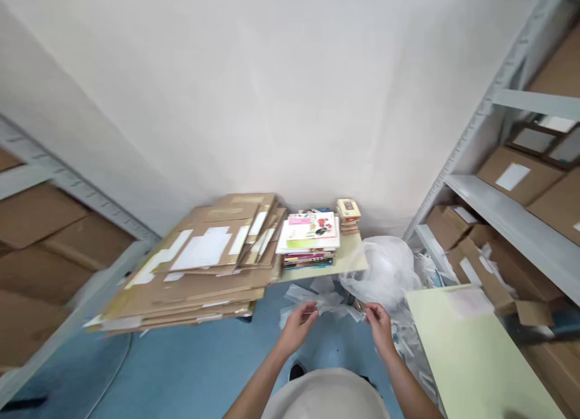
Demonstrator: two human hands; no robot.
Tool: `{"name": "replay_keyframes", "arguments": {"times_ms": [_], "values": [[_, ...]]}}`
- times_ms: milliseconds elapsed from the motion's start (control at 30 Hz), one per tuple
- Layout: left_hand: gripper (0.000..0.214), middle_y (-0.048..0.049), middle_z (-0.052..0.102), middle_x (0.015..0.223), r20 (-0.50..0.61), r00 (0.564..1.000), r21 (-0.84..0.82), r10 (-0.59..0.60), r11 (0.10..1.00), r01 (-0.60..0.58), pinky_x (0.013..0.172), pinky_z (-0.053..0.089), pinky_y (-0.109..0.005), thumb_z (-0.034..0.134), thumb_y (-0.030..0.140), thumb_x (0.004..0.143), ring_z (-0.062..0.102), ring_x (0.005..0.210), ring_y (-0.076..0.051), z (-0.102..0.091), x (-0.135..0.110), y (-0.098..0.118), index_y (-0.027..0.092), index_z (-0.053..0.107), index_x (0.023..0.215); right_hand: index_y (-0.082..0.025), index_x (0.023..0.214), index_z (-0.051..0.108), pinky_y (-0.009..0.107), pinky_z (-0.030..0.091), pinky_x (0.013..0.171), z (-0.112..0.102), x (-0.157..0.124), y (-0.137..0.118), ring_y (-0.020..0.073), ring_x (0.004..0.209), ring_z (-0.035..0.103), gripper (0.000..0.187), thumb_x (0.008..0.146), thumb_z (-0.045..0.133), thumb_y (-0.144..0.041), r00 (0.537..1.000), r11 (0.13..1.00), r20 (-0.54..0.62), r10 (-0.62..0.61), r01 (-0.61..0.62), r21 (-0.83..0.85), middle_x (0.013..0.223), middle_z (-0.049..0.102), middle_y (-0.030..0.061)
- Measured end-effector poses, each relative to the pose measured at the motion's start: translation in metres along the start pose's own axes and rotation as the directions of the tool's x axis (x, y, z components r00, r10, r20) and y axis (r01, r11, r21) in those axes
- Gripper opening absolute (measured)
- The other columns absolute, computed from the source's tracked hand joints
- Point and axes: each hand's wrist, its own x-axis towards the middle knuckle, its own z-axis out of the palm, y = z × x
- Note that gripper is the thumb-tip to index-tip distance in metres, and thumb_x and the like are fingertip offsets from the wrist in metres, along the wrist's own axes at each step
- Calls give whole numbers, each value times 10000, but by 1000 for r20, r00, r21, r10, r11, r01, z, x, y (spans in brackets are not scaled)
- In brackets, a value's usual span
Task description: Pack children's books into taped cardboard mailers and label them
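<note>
My left hand [299,325] is in front of me with thumb and fingers brought together in a pinch. To its right, my right hand [379,325] is pinched in the same way, at about the same height. Anything between the fingertips is too thin or blurred to name. Crumpled strips of translucent white plastic [317,297] show behind and between the hands; I cannot tell whether the fingers touch them. Beyond the hands, a stack of books [310,241] rests on a pale yellow-green low table [351,250], with smaller books [348,214] piled beside it.
Flattened cardboard boxes [203,250] are stacked at left. A clear plastic bag [385,274] bulges right of the low table, above white scraps. A pale green tabletop [475,346] stands close at right. Metal shelves [512,214] with cartons [519,177] line the sides.
</note>
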Motion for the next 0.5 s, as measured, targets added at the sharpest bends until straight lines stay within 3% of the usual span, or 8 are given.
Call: {"name": "replay_keyframes", "arguments": {"times_ms": [133, 233, 367, 500], "values": [[550, -123, 754, 964, -151, 988, -103, -26, 995, 11, 799, 561, -415, 694, 598, 598, 710, 850, -274, -70, -2, -22, 160, 702, 930, -186, 770, 687, 295, 486, 581, 83, -5, -7, 172, 585, 586, 323, 671, 695, -493, 990, 999, 135, -36, 40, -21, 684, 669, 30], [523, -119, 757, 936, -223, 974, -185, -37, 983, -5, 799, 556, -414, 723, 572, 579, 708, 841, -270, -108, -2, -34, 161, 709, 904, -191, 762, 689, 296, 482, 567, 137, -8, -19, 171, 570, 584, 302, 672, 698, -478, 964, 999, 265, -16, 29, -44, 678, 673, 32], [500, -123, 760, 902, -366, 927, -292, -80, 956, -33, 852, 536, -424, 767, 546, 533, 705, 847, -270, -143, 1, -49, 163, 714, 850, -200, 737, 684, 294, 473, 547, 198, -4, -34, 165, 542, 574, 308, 636, 733, -487, 890, 997, 454, 36, 0, -80, 644, 664, 19], [494, -116, 756, 912, -482, 852, -410, -203, 912, -15, 834, 543, -418, 808, 510, 510, 706, 841, -266, -168, 5, -64, 166, 702, 850, -204, 745, 679, 313, 498, 608, 258, 8, -46, 175, 591, 601, 299, 608, 773, -453, 808, 993, 583, 88, -21, -120, 666, 677, 16]]}}
